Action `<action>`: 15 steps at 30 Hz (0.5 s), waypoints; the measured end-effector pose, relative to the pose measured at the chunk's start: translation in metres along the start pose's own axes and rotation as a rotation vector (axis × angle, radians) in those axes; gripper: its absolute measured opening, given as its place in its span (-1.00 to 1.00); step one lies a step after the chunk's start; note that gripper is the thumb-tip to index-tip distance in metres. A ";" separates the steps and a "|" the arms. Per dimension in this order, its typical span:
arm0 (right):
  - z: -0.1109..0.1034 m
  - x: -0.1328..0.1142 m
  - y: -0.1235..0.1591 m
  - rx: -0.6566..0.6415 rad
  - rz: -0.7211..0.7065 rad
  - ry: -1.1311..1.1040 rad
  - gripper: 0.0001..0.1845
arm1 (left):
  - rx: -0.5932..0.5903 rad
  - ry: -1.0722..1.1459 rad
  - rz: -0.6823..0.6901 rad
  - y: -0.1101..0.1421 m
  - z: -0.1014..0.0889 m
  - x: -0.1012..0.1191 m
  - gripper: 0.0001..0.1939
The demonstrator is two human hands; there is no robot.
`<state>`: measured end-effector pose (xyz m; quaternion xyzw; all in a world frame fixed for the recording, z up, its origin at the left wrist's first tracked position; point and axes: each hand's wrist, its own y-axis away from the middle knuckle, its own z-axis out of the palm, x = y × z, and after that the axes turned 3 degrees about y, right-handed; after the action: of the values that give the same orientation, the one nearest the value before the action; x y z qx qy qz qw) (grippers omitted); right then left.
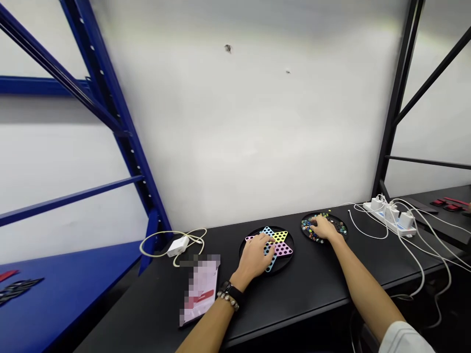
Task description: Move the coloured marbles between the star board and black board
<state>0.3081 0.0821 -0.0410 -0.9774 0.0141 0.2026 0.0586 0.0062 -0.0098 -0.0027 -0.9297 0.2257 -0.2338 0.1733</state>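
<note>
A round black board with a coloured star of holes (pixel 281 243) lies on the black table (pixel 309 284). My left hand (pixel 255 257) rests on its left side, fingers bent loosely over the star; whether they hold anything is hidden. To the right stands a round black dish of coloured marbles (pixel 340 226). My right hand (pixel 324 227) lies in the dish, fingers curled down among the marbles. What the fingertips grip is too small to see. A watch and bead bracelet are on my left wrist.
A blurred-out flat item (pixel 200 289) lies near the front left. A white charger with coiled cable (pixel 176 245) sits behind it. A white power strip with plugs and cables (pixel 392 215) is at the right. Blue shelving (pixel 121 132) stands left, a black frame (pixel 397 98) right.
</note>
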 end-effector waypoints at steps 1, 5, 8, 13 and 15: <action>0.004 -0.001 -0.001 -0.007 -0.021 0.002 -0.57 | 0.001 0.003 0.000 0.000 0.000 0.000 -0.79; 0.011 -0.003 -0.006 -0.018 -0.069 -0.010 -0.55 | -0.001 0.011 0.002 0.000 -0.001 0.002 -0.79; 0.012 0.000 -0.009 -0.022 -0.057 -0.029 -0.60 | -0.007 0.014 0.002 0.000 0.000 0.001 -0.80; 0.011 -0.001 -0.009 -0.014 -0.054 -0.032 -0.73 | -0.015 0.021 0.002 0.000 0.001 0.000 -0.79; 0.012 -0.003 -0.007 -0.003 -0.077 -0.049 -0.71 | -0.015 0.023 0.002 0.001 0.001 0.000 -0.79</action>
<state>0.3006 0.0905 -0.0497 -0.9721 -0.0252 0.2239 0.0650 0.0061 -0.0099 -0.0038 -0.9279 0.2305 -0.2426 0.1642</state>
